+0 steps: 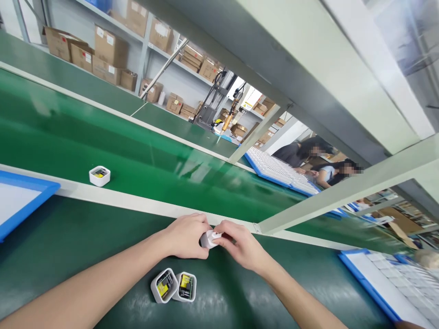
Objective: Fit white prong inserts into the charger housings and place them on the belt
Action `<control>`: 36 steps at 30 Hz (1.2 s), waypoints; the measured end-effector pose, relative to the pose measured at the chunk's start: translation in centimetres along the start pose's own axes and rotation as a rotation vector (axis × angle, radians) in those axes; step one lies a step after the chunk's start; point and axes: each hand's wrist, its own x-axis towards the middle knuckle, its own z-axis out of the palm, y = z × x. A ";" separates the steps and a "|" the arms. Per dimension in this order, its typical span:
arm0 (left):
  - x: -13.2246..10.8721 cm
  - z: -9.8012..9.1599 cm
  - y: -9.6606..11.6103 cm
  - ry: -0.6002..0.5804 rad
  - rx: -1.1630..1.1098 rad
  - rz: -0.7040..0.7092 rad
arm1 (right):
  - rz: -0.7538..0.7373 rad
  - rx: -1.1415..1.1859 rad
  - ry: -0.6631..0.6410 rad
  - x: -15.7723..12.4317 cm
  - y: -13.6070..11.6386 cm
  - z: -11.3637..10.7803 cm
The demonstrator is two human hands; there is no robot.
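Note:
My left hand (pixel 188 235) is closed around a white charger housing (pixel 207 241), held just above the bench near the rail. From the other side my right hand (pixel 240 244) pinches a small white end piece (pixel 216 236) against that housing. Whether the two parts are joined I cannot tell, since fingers cover much of them. Below my hands, two open white charger housings stand side by side, a left one (pixel 153 288) and a right one (pixel 194 288). Yellow and black electronic parts show inside both.
Another open housing (pixel 99 177) sits on the green conveyor belt (pixel 147 183) beyond the pale rail (pixel 116 197). Blue-edged trays lie at left (pixel 30 185) and right (pixel 373 288). A slanted metal post (pixel 308 201) rises close to my right hand. Two people sit farther back, beyond a filled tray.

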 end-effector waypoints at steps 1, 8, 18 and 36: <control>0.0 0.0 0.0 0.015 -0.014 -0.004 | 0.030 0.024 0.053 0.1 0.5 0.4; 0.4 -1.8 0.1 0.115 0.131 -0.119 | 0.190 0.114 0.485 4.8 6.0 1.5; -8.0 -14.6 -4.5 0.218 0.644 -0.521 | 0.427 0.146 0.677 9.2 8.7 -0.8; -13.9 -13.0 2.7 -0.360 0.446 -0.441 | 0.178 0.020 0.924 6.6 5.0 -0.7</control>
